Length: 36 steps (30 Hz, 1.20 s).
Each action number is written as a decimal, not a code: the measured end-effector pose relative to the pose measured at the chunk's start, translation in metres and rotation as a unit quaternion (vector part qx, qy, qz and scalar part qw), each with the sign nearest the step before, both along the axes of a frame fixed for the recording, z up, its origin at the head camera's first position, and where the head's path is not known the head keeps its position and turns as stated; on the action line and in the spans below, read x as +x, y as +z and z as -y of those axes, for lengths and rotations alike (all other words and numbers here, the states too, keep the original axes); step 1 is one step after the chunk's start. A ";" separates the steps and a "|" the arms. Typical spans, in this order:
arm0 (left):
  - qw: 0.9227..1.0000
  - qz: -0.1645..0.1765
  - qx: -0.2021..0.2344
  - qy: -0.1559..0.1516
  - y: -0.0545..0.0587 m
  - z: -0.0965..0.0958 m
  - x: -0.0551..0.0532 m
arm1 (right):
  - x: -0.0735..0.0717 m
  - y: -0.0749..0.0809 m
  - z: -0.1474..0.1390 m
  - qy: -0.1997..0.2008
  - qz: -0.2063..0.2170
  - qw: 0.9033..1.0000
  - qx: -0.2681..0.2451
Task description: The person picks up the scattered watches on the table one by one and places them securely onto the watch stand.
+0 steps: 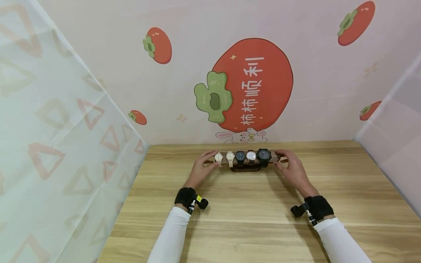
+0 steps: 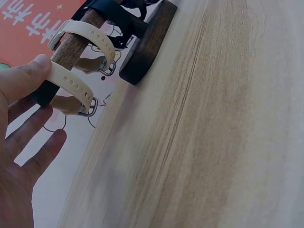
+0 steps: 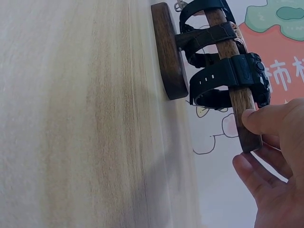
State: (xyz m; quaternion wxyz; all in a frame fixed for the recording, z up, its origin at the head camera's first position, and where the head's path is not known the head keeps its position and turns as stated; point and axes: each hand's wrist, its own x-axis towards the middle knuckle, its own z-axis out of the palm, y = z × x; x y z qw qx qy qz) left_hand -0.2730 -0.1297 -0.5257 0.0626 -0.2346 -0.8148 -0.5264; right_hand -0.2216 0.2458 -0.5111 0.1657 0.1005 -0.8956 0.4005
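A dark wooden watch stand (image 1: 274,157) holds several wristwatches in a row along its bar, above a short base (image 1: 246,168). At the left sit two cream-strapped watches (image 1: 230,157). To their right come a dark watch (image 1: 240,157), a white-dialled watch (image 1: 251,156) and a large black watch (image 1: 264,155). My left hand (image 1: 200,170) pinches the bar's left end; in the left wrist view its thumb lies beside the outermost cream strap (image 2: 71,83). At the opposite end, my right hand (image 1: 294,173) pinches the bare wood just past the black watch, thumb on the near side.
The stand is near the back edge of a wood-grain table (image 1: 250,219). Behind it rises a pale backdrop (image 1: 177,84) printed with persimmons and a rabbit. A patterned side panel (image 1: 65,146) borders the left, and another pale panel (image 1: 394,146) the right.
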 end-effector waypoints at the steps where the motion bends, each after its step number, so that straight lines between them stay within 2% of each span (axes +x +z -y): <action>1: 1.000 0.000 -0.001 0.000 0.000 0.000 0.000 | 0.000 0.000 0.000 -0.001 0.001 1.000 0.001; 9: 1.000 -0.008 -0.021 -0.007 -0.001 -0.004 -0.004 | 0.003 0.002 -0.002 -0.009 0.016 1.000 0.003; 18: 0.998 -0.012 -0.056 -0.004 0.002 -0.007 -0.005 | 0.003 0.001 0.000 -0.004 0.007 1.000 0.003; 28: 0.999 -0.013 -0.046 -0.016 0.000 -0.008 -0.005 | 0.003 0.000 0.001 -0.002 0.010 1.000 0.002; 36: 0.999 -0.006 -0.032 -0.031 0.001 -0.008 -0.006 | -0.001 -0.002 -0.001 -0.003 -0.003 1.000 -0.001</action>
